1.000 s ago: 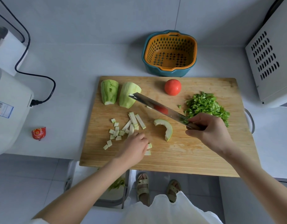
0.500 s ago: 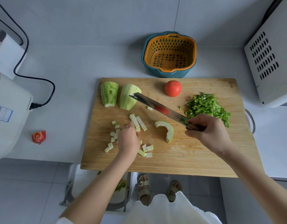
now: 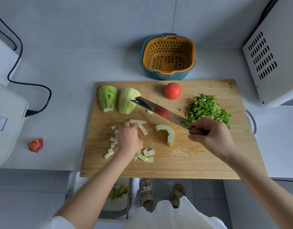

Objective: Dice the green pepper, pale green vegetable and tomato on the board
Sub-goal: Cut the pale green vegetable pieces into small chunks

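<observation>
My left fingers (image 3: 127,125) are curling over the pale strips (image 3: 137,121) and gripping them into a bundle. One second ago this left hand (image 3: 130,138) was lying lower, by the loose cubes (image 3: 148,152) at the front, so it is moving up to the next pieces. My right hand (image 3: 211,136) is staying closed around the handle of the knife (image 3: 159,111). The blade is keeping almost the same raised slant, with its tip over the right one of the two pale green halves (image 3: 108,98).

I am judging that the strips are being lined up for cross cuts. The pale green vegetable is therefore only partly diced: the halves and a curved slice (image 3: 167,133) are waiting. The tomato (image 3: 172,90) is sitting whole at the far side, and the diced pepper (image 3: 208,109) is looking finished.

Some cubes are lying near the left edge of the board (image 3: 192,164), so room is getting short there. The pepper pile is sitting just beside my right hand. The bare wood at the front right is giving open space.
</observation>
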`<action>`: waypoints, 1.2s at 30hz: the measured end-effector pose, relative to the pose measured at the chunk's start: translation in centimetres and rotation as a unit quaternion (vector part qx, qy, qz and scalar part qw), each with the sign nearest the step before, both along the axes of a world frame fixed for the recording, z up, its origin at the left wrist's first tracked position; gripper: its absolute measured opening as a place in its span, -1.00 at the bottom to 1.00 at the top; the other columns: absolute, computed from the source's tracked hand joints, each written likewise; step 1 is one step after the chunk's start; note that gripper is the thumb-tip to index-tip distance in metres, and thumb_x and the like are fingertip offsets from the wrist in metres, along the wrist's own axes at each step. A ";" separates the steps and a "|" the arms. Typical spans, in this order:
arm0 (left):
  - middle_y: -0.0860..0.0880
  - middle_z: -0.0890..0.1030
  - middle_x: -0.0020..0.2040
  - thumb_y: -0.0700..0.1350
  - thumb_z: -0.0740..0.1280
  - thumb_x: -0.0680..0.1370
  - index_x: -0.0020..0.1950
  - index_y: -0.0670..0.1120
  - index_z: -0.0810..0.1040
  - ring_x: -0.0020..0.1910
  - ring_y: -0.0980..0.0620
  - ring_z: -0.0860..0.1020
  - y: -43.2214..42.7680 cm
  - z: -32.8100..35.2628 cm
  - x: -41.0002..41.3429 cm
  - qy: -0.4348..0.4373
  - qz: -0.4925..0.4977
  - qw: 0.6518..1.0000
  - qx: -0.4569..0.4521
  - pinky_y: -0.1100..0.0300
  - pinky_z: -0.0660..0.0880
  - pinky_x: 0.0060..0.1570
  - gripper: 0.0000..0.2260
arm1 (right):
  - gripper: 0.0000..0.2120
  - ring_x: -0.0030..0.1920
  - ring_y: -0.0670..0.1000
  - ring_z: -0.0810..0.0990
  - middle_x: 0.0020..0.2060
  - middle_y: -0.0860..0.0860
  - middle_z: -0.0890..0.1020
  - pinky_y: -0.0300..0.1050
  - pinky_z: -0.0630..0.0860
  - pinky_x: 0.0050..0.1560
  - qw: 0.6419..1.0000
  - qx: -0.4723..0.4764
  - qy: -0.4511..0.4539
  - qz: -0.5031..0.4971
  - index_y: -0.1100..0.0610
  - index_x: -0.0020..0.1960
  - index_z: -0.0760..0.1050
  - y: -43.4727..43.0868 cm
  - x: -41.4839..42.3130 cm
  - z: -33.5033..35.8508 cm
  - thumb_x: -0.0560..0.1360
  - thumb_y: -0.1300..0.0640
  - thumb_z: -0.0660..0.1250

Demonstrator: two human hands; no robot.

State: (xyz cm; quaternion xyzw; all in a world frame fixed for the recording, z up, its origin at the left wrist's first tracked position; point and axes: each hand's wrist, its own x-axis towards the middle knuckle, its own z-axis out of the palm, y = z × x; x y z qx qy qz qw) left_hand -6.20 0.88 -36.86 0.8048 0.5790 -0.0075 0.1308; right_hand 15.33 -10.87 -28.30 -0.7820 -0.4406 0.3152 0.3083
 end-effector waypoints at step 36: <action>-0.05 0.51 0.07 -0.16 0.32 0.52 0.12 -0.14 0.56 0.14 -0.04 0.43 2.4 0.9 -4.1 -0.032 -0.131 0.990 -0.027 0.19 0.36 0.12 -0.81 | -0.75 -0.35 -0.07 0.55 -0.36 -0.13 0.63 -0.10 0.46 -0.25 0.999 0.010 0.036 -0.009 0.03 -0.11 0.59 0.2 -1.7 0.3 0.26 0.21 0.54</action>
